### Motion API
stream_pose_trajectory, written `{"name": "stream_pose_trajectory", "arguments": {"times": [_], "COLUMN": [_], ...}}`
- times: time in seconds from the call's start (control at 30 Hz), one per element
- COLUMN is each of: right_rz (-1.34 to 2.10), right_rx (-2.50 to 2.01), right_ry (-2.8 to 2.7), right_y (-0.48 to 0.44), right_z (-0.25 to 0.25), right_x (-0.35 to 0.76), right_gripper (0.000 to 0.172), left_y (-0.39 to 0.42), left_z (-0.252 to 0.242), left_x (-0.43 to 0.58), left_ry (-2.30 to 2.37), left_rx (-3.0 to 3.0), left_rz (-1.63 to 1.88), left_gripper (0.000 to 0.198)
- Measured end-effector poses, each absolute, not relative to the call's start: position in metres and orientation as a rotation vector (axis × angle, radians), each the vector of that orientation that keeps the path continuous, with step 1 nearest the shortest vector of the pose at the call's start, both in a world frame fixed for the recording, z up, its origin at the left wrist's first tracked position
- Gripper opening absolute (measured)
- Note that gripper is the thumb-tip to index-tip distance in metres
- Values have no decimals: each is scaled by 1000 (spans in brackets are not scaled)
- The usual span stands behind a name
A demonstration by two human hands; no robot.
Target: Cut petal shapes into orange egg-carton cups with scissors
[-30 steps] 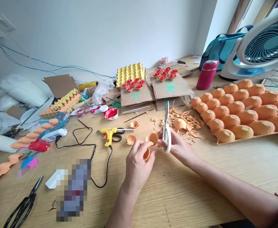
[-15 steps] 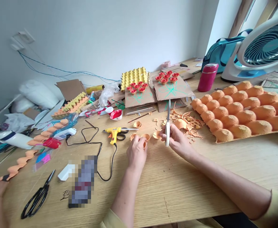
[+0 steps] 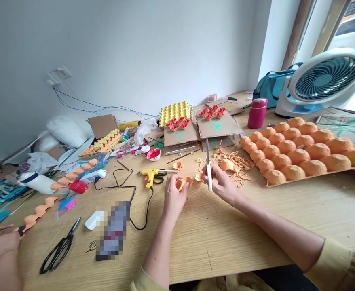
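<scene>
Head camera shows us the left hand pinching orange cups at nine o'clock from the white-handled scissors, which the right hand grips with blades toward twelve, and we think too strong a squeeze could crack these cups.

The single view looks from the person's head, above the table's near edge, facing forward and down across it. The left hand and right hand appear fairly near, over the table. Its wide span runs from a co-worker's hand on the table's left to the fan at its far right, with the wall behind the table.
</scene>
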State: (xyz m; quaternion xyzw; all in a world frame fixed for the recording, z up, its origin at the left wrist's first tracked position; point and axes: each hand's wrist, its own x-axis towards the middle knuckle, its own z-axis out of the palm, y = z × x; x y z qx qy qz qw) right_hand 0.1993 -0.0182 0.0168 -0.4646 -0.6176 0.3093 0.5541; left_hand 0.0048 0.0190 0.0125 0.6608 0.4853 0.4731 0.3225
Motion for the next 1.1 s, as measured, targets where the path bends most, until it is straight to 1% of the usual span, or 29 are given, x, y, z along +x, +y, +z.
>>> {"name": "stream_pose_trajectory", "arguments": {"times": [0.07, 0.23, 0.33, 0.43, 0.5, 0.63, 0.77, 0.97, 1.1], "right_rz": [722, 742, 760, 782, 802, 874, 969, 1141, 1245], "right_rx": [-1096, -1088, -1085, -1083, -1085, -1087, -1083, -1101, -1106], "right_ry": [-1471, -1510, -1532, -1553, -1569, -1621, -1673, -1719, -1720], "right_y": [-19, -21, -21, -22, -23, -27, -27, -41, -58], "right_z": [19, 21, 20, 20, 21, 26, 26, 15, 13], "right_x": [199, 199, 199, 200, 200, 198, 195, 200, 203], "right_gripper": [18, 16, 15, 15, 16, 16, 17, 23, 34], "left_y": [20, 15, 13, 15, 16, 15, 15, 21, 21], "left_z": [13, 16, 18, 17, 16, 18, 30, 47, 54], "left_x": [6, 11, 12, 13, 14, 16, 11, 3, 12], "left_ry": [1207, 969, 886, 842, 816, 755, 655, 542, 517], "left_rx": [1606, 1236, 1040, 855, 749, 600, 479, 440, 345], "left_rz": [1255, 1209, 1216, 1235, 1243, 1269, 1276, 1302, 1272], "left_gripper": [18, 44, 50, 49, 45, 31, 18, 29, 31]}}
